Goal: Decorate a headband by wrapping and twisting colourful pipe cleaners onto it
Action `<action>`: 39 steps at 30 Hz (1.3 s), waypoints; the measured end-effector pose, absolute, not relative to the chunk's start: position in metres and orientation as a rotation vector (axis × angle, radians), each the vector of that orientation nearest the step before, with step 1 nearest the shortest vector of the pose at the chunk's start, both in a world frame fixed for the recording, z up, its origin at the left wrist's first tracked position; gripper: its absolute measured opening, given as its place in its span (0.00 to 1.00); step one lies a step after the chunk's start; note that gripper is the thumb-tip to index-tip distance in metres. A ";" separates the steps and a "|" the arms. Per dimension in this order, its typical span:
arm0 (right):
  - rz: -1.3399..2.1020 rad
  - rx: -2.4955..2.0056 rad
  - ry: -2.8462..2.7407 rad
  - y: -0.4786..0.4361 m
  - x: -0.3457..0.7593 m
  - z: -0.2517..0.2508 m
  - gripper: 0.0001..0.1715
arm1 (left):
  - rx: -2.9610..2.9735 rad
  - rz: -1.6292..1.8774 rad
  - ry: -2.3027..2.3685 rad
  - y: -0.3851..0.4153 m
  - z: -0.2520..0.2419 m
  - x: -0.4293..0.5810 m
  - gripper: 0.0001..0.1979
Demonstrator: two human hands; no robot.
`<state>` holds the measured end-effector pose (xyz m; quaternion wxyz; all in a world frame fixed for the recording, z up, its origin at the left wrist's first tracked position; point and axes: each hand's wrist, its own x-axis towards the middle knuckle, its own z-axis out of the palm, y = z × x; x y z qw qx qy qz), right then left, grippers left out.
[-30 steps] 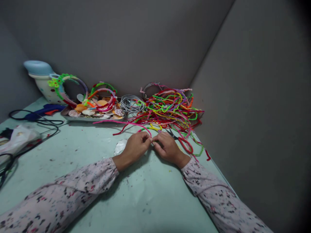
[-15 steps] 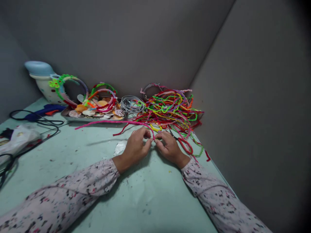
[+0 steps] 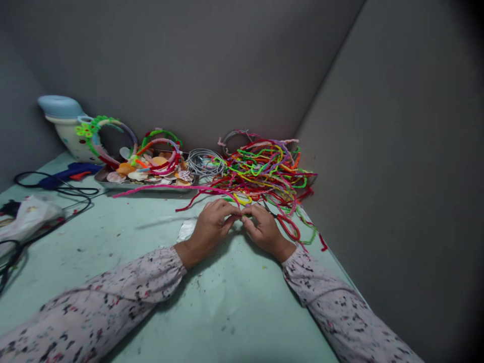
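My left hand (image 3: 210,231) and my right hand (image 3: 266,232) meet at their fingertips in front of a heap of coloured pipe cleaners (image 3: 264,171). Both pinch a twisted pink pipe cleaner (image 3: 170,187), whose long end runs left over the table. A yellow pipe cleaner loop (image 3: 242,199) lies just beyond my fingers. Red-handled scissors (image 3: 289,228) sit partly under the heap, close to my right hand. The pinched point is mostly hidden by my fingers.
A metal tray of seashells (image 3: 113,184) holds pipe-cleaner hoops. A coil of grey wire (image 3: 206,162) lies next to it. Further left are a blue glue gun (image 3: 68,175), black cords (image 3: 75,190) and a plastic bag (image 3: 30,217). Grey walls close the back and right.
My hands have drawn closer together, and the pink pipe cleaner's long end has swung further left across the table.
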<state>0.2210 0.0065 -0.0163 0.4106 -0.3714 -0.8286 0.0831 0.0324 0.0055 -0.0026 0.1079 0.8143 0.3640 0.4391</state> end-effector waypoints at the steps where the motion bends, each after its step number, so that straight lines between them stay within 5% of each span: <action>1: 0.213 -0.937 -2.085 0.007 0.221 -0.016 0.06 | 2.395 1.290 1.077 0.006 -0.003 0.032 0.06; 39: 0.186 -0.938 -2.086 0.007 0.220 -0.017 0.05 | 2.403 1.281 1.139 0.006 -0.004 0.033 0.04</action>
